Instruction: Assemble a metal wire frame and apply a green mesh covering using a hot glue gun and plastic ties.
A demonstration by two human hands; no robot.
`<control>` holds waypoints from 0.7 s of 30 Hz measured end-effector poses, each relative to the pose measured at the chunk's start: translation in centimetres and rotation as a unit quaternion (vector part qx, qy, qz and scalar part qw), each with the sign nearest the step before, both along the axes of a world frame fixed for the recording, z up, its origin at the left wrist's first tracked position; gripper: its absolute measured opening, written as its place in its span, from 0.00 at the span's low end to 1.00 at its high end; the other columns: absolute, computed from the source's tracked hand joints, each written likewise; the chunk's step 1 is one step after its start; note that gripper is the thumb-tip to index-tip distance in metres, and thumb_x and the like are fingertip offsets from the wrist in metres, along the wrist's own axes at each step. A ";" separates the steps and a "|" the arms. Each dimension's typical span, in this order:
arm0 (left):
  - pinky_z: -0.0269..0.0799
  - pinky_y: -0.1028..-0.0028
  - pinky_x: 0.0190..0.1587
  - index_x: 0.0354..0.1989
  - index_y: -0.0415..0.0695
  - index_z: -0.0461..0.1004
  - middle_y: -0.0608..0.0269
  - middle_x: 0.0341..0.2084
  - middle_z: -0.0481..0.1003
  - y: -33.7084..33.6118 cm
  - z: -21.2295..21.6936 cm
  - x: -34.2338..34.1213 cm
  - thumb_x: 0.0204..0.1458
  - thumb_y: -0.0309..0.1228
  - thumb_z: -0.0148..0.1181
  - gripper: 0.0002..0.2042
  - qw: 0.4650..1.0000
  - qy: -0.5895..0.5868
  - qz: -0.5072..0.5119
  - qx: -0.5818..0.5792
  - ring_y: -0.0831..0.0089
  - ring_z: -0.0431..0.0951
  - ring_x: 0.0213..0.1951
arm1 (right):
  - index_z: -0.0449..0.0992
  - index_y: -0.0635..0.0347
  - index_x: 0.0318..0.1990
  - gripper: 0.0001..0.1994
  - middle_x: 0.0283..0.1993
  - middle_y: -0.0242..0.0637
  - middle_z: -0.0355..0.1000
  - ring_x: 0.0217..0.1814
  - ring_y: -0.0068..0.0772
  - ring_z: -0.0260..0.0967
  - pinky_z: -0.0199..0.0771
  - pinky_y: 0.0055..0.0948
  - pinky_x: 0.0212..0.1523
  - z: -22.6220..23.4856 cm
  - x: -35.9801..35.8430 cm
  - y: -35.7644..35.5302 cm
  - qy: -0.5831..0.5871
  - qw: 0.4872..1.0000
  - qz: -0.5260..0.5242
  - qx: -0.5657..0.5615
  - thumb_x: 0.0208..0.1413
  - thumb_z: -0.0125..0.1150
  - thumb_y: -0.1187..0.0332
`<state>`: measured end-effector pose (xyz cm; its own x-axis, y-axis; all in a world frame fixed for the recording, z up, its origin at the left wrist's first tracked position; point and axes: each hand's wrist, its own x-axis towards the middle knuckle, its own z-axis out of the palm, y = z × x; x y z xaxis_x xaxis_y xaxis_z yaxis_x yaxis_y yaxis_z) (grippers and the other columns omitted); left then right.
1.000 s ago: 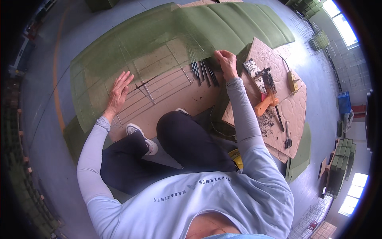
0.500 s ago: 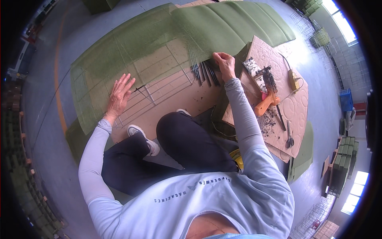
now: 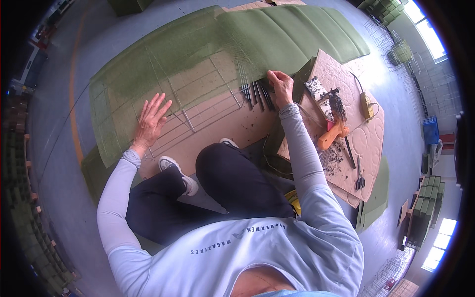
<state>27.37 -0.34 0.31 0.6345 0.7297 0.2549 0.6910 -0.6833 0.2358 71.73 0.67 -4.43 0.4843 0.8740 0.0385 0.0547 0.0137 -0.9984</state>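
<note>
A sheet of green mesh (image 3: 198,81) is spread over a wire frame (image 3: 190,123), whose thin metal rods show through the mesh and along its near edge. My left hand (image 3: 151,121) lies open on the near left part of the mesh, fingers spread. At the right end of the near edge, my right hand (image 3: 281,86) is closed in a pinch on the mesh. Several dark rods (image 3: 260,94) lie just left of my right hand, partly under the mesh.
To my right, cardboard (image 3: 363,141) holds an orange glue gun (image 3: 332,137), scissors (image 3: 360,180), a dark stick (image 3: 350,152), black crumbs and a yellow power strip (image 3: 366,106). Folded green sheeting (image 3: 307,32) lies at the far side. My shoe (image 3: 178,173) stands near the frame.
The view has shifted slightly. My left hand stays spread on the mesh, and a dark strip by its fingertips shows less now. My right hand keeps its pinch.
</note>
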 end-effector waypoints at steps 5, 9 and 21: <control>0.40 0.55 0.70 0.64 0.58 0.61 0.65 0.67 0.54 0.0 -0.1 -0.1 0.61 0.52 0.34 0.26 1.000 -0.001 0.000 0.009 0.62 0.50 0.68 | 0.79 0.67 0.33 0.10 0.25 0.28 0.73 0.25 0.16 0.65 0.65 0.17 0.28 0.1 -0.2 0.0 0.018 1.000 -0.012 0.008 0.51 0.65 0.67; 0.39 0.55 0.70 0.64 0.58 0.61 0.64 0.66 0.54 0.1 -0.2 -0.1 0.61 0.52 0.34 0.26 1.000 -0.002 0.001 0.009 0.62 0.50 0.68 | 0.79 0.67 0.34 0.10 0.25 0.28 0.73 0.25 0.16 0.65 0.65 0.17 0.28 0.2 -0.2 0.2 0.047 0.999 -0.001 0.021 0.51 0.65 0.67; 0.39 0.55 0.70 0.65 0.59 0.60 0.65 0.67 0.54 -0.1 -0.3 -0.1 0.62 0.52 0.32 0.26 0.999 0.022 0.016 0.021 0.62 0.49 0.68 | 0.79 0.65 0.33 0.10 0.23 0.24 0.70 0.24 0.14 0.60 0.58 0.16 0.27 0.9 -0.8 0.5 0.037 0.999 0.002 0.022 0.54 0.64 0.65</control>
